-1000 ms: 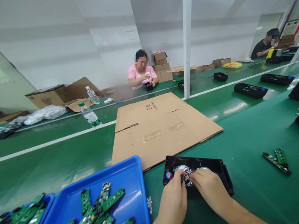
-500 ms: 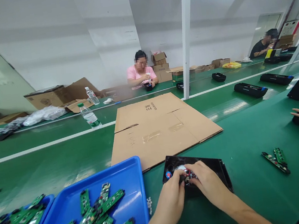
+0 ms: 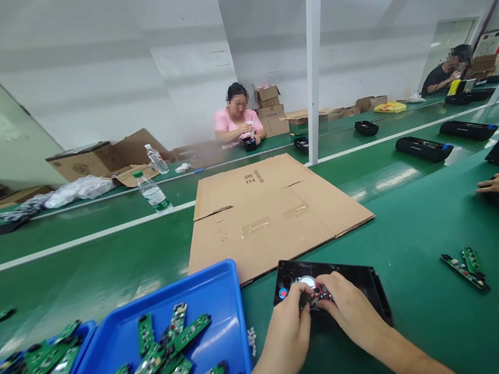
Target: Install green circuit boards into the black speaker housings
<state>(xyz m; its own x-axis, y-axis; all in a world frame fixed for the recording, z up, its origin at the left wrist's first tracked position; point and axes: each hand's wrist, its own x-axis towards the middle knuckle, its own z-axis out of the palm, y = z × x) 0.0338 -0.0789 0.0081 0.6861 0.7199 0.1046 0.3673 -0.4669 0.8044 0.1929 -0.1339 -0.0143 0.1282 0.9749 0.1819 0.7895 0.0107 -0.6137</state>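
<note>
Head camera: my left hand (image 3: 287, 327) and right hand (image 3: 351, 307) pinch what appear to be thin wires (image 3: 318, 290) over an open black case (image 3: 369, 282) lying on the green table (image 3: 418, 277) just beside a blue tray (image 3: 227, 326) of circuit boards (image 3: 191, 330).

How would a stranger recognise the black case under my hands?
Find the large flat cardboard on the green table. By its near edge, right of the blue tray, lies the black case. Unlike the black cases farther right, it shows a blue and red round part.
</note>
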